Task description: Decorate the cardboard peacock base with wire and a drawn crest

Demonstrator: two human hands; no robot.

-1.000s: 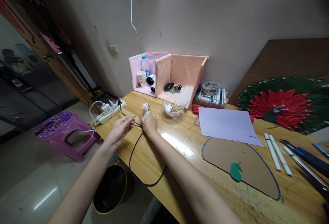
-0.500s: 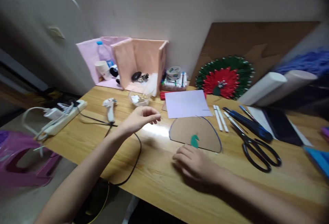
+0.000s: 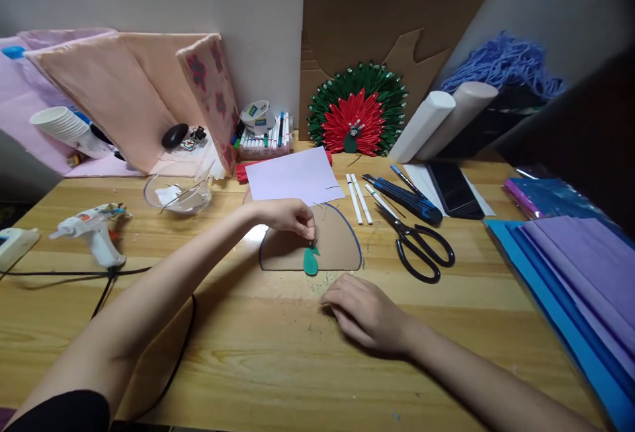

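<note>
My left hand (image 3: 290, 216) reaches over a half-round brown cardboard piece (image 3: 337, 247) with a blue edge. Its fingertips are pinched at the top of a small green paper shape (image 3: 311, 260) lying on the cardboard's front edge. My right hand (image 3: 364, 313) rests palm down on the wooden table (image 3: 248, 352) just in front of the cardboard, fingers flat and holding nothing. A white glue gun (image 3: 92, 228) lies at the far left with its black cord (image 3: 74, 274) trailing across the table.
A lilac paper sheet (image 3: 292, 176), two white sticks (image 3: 358, 198), black scissors (image 3: 419, 247) and blue pens (image 3: 404, 190) lie behind the cardboard. A red-and-green paper fan (image 3: 358, 110) leans on the wall. A glass bowl (image 3: 178, 194) stands left; blue and purple sheets (image 3: 570, 266) are stacked right.
My view swung right from the power strip to the table's middle. My right hand left the glue gun and settled on the table. My left hand moved onto the green shape.
</note>
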